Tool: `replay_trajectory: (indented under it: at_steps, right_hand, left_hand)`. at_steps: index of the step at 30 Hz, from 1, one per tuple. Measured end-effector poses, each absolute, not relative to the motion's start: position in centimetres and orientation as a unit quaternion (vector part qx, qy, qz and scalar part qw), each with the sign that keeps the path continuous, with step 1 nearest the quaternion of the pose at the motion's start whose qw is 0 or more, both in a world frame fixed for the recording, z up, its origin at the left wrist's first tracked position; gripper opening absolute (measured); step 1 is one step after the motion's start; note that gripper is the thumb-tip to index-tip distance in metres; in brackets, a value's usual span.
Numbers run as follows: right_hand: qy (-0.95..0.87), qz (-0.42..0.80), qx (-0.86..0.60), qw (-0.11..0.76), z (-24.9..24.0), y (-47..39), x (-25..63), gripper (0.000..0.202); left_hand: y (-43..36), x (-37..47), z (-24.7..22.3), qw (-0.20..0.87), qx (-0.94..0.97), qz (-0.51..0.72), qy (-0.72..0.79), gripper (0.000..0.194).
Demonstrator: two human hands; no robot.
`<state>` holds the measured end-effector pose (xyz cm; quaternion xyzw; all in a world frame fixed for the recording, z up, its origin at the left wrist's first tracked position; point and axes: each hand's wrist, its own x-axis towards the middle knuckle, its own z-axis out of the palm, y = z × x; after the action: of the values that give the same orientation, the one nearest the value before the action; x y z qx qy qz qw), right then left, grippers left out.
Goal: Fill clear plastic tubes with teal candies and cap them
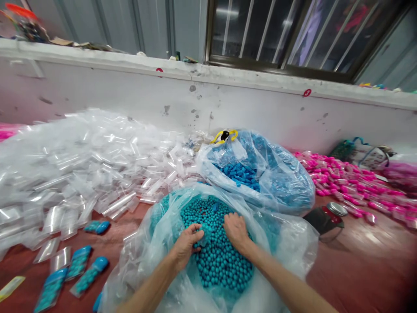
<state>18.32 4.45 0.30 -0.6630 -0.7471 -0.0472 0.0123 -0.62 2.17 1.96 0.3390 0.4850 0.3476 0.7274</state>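
Observation:
A large clear plastic bag [137, 256] lies wide at its mouth in front of me, full of round teal beads [224, 265]. Over the beads, my left hand [187, 245] pinches a small clear plastic tube [205, 235] that looks teal from beads in or behind it. My right hand [236, 230] rests at the right side of the bead heap with its fingers curled down; its fingertips and anything in them are hidden. Small blue caps [215, 208] lie among the beads. To the left are filled tubes with blue caps [89, 276].
A big pile of clear empty tubes [97, 161] covers the left. Behind the beads sits a bag of blue caps [241, 174]. Pink-capped tubes [345, 182] spread at right, near a jar with a metal lid [329, 217]. A white wall [260, 104] bounds the red table [374, 261].

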Motion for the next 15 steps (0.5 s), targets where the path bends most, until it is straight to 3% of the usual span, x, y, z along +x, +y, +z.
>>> replay_trajectory:
  at_steps: [6, 15]
  right_hand:
    - [-0.798, -0.032, -0.602, 0.026, 0.2, 2.9, 17.1, 0.028]
    - [-0.788, 0.114, -0.601, 0.068, 0.8, 3.5, 18.2, 0.026]
  left_hand:
    - [2.2, 0.2, 1.3, 0.599, 0.464, 0.331, 0.562, 0.021]
    - [2.0, -0.8, 2.7, 0.624, 0.452, 0.272, 0.576, 0.031]
